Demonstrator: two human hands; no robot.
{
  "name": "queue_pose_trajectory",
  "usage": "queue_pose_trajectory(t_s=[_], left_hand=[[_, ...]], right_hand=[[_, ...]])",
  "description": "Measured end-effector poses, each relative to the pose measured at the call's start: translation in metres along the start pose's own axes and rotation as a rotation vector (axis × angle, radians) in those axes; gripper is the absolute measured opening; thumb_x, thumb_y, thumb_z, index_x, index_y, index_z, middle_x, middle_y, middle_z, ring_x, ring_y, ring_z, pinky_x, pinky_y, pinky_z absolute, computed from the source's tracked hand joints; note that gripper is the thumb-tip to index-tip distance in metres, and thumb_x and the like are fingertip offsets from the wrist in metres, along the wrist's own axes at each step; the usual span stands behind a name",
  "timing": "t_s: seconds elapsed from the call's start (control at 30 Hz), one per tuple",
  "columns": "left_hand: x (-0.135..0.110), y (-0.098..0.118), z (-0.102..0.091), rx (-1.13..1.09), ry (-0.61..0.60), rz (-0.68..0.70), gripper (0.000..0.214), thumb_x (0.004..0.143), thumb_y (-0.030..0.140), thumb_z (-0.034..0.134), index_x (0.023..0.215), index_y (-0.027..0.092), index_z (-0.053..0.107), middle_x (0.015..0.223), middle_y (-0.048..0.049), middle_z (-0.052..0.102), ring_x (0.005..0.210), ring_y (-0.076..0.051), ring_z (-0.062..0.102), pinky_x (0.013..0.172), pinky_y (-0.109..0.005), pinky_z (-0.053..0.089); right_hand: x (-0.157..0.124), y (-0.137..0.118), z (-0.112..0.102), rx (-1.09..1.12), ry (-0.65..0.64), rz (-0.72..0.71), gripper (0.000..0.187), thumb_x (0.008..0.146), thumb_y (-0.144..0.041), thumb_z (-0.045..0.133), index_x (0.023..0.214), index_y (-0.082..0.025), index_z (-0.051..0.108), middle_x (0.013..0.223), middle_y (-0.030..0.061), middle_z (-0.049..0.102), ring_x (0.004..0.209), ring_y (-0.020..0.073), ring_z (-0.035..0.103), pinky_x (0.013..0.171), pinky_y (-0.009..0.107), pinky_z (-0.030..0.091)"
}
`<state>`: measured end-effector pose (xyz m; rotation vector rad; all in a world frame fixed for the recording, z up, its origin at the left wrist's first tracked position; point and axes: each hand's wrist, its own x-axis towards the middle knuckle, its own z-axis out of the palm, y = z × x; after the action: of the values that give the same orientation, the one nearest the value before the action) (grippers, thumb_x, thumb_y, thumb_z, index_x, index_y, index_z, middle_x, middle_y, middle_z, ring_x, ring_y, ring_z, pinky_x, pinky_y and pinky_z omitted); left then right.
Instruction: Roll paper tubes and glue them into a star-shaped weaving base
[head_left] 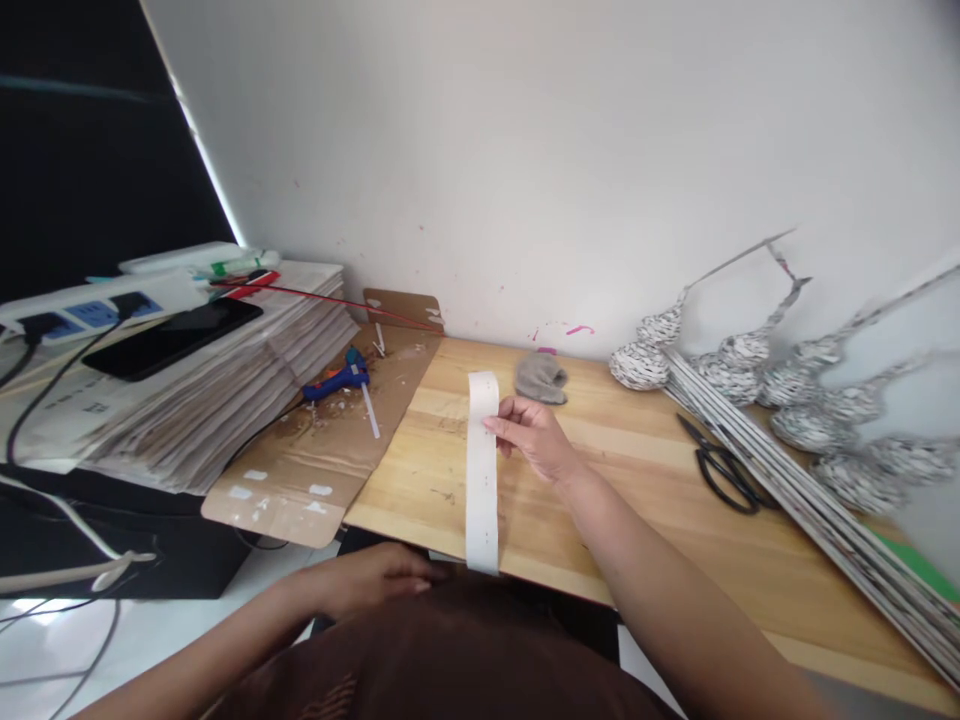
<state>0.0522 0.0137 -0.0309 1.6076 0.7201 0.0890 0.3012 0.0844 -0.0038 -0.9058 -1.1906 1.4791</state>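
Note:
A long white strip point(482, 490), apparently paper with small marks along it, runs from the middle of the wooden table point(420, 440) to its front edge. The thumb and fingers of my right hand point(531, 437) pinch its right side near the far end. Below the table's front edge, my left hand point(386, 580) rests close to my dark shirt. Its fingertips are hidden, so I cannot tell if it holds anything. Beyond the strip, near the wall, lies a crumpled grey cloth point(540, 378).
To the left, a blue glue gun point(337, 378) lies on cardboard point(300, 470) beside a tall paper stack point(300, 330) bearing a phone point(176, 338) and power strip point(97, 305). Black scissors point(724, 470), long paper rods point(780, 500) and several woven paper shapes point(639, 366) occupy the right.

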Motion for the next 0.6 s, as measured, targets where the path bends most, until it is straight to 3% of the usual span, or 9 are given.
queue_pose_trajectory(t_s=[0.07, 0.17, 0.23, 0.27, 0.33, 0.43, 0.53, 0.6], left_hand=[[-0.019, 0.016, -0.011, -0.063, -0.001, -0.089, 0.041, 0.086, 0.052, 0.053, 0.094, 0.018, 0.075, 0.098, -0.0072, 0.074, 0.091, -0.024, 0.067, 0.073, -0.027, 0.051], [-0.020, 0.040, -0.029, -0.224, 0.316, -0.092, 0.051, 0.091, 0.053, 0.042, 0.088, 0.014, 0.073, 0.099, -0.0134, 0.073, 0.088, -0.024, 0.068, 0.057, -0.025, 0.050], [-0.002, 0.053, -0.041, -0.362, 0.567, 0.026, 0.034, 0.088, 0.042, 0.057, 0.115, 0.024, 0.066, 0.124, -0.0091, 0.065, 0.105, -0.022, 0.064, 0.057, -0.019, 0.049], [0.010, 0.059, -0.047, -0.427, 0.602, 0.073, 0.041, 0.085, 0.038, 0.062, 0.125, 0.028, 0.059, 0.133, -0.0082, 0.059, 0.113, -0.022, 0.061, 0.059, -0.019, 0.050], [0.037, 0.069, -0.058, -0.566, 0.571, 0.119, 0.046, 0.082, 0.035, 0.067, 0.126, 0.025, 0.058, 0.134, -0.0106, 0.058, 0.113, -0.023, 0.061, 0.057, -0.018, 0.051], [0.078, 0.081, -0.070, -0.694, 0.597, 0.147, 0.026, 0.080, 0.027, 0.070, 0.101, 0.011, 0.069, 0.105, -0.0147, 0.070, 0.089, -0.018, 0.069, 0.046, -0.012, 0.046], [0.114, 0.086, -0.078, -0.825, 0.616, 0.154, 0.008, 0.084, 0.012, 0.062, 0.084, 0.006, 0.068, 0.090, -0.0124, 0.072, 0.082, -0.016, 0.070, 0.063, -0.017, 0.056], [0.133, 0.084, -0.079, -0.898, 0.624, 0.171, 0.013, 0.087, 0.009, 0.056, 0.081, 0.006, 0.066, 0.086, -0.0110, 0.071, 0.078, -0.015, 0.070, 0.069, -0.021, 0.059]], right_hand=[[0.000, 0.003, 0.002, -0.020, 0.009, 0.000, 0.027, 0.067, -0.035, 0.079, 0.070, -0.018, 0.059, 0.058, -0.0042, 0.059, 0.048, 0.0071, 0.050, 0.042, 0.019, 0.039], [0.000, 0.010, 0.006, -0.052, 0.023, -0.017, 0.027, 0.068, -0.036, 0.078, 0.070, -0.018, 0.058, 0.060, -0.0035, 0.060, 0.050, 0.0081, 0.051, 0.044, 0.020, 0.039], [0.000, 0.014, 0.008, -0.068, 0.035, -0.031, 0.026, 0.069, -0.036, 0.077, 0.071, -0.018, 0.059, 0.061, -0.0031, 0.061, 0.051, 0.0086, 0.052, 0.046, 0.021, 0.039], [0.000, 0.017, 0.009, -0.083, 0.043, -0.041, 0.025, 0.070, -0.036, 0.076, 0.071, -0.018, 0.058, 0.061, -0.0031, 0.061, 0.052, 0.0088, 0.052, 0.048, 0.022, 0.039], [0.001, 0.022, 0.010, -0.147, 0.065, -0.074, 0.025, 0.071, -0.036, 0.075, 0.070, -0.018, 0.057, 0.061, -0.0032, 0.060, 0.053, 0.0091, 0.052, 0.051, 0.023, 0.040], [0.002, 0.026, 0.007, -0.337, 0.094, -0.122, 0.022, 0.074, -0.036, 0.072, 0.069, -0.018, 0.059, 0.065, -0.0021, 0.061, 0.056, 0.0101, 0.052, 0.055, 0.024, 0.041], [0.005, 0.020, -0.009, -0.543, 0.091, -0.158, 0.021, 0.081, -0.040, 0.065, 0.079, -0.018, 0.065, 0.071, 0.0003, 0.065, 0.061, 0.0128, 0.056, 0.058, 0.026, 0.044], [0.009, 0.014, -0.027, -0.675, 0.216, -0.257, 0.025, 0.086, -0.041, 0.059, 0.095, -0.019, 0.068, 0.087, 0.0046, 0.069, 0.074, 0.0165, 0.062, 0.068, 0.029, 0.048]])
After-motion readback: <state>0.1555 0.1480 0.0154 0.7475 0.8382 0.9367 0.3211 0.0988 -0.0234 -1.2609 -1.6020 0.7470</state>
